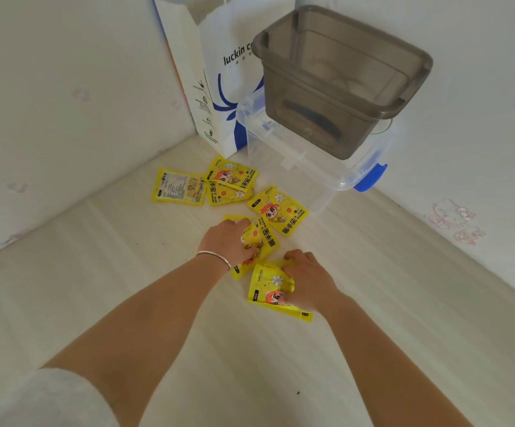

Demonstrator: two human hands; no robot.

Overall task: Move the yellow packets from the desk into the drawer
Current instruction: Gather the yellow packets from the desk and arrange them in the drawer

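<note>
Left hand [230, 241]: lay palm-down on a cluster of yellow packets [259, 238], fingers curled over the far edge and thumb pressing the near side, gripping them against the desk [126, 288]; a silver bangle [216, 258] sat on the wrist.
Right hand [307, 280]: rested on the nearest packet [270, 286], fingers closed on its top edge and thumb on its printed face, pinching it.
Packets under the hands: touching one another, the left cluster just beyond and left of the right-hand one.
Loose packets: one [280, 209] lay flat just past the left hand's fingertips; an overlapping pair [231, 181] and one back-side-up packet [179, 191] lay farther off, near the corner, apart from both hands.
Behind them: a white paper bag [216, 87] stood against the wall, beside a clear bin with a blue latch [327, 167] carrying a grey translucent tub [342, 84].
Drawer: not in view.
</note>
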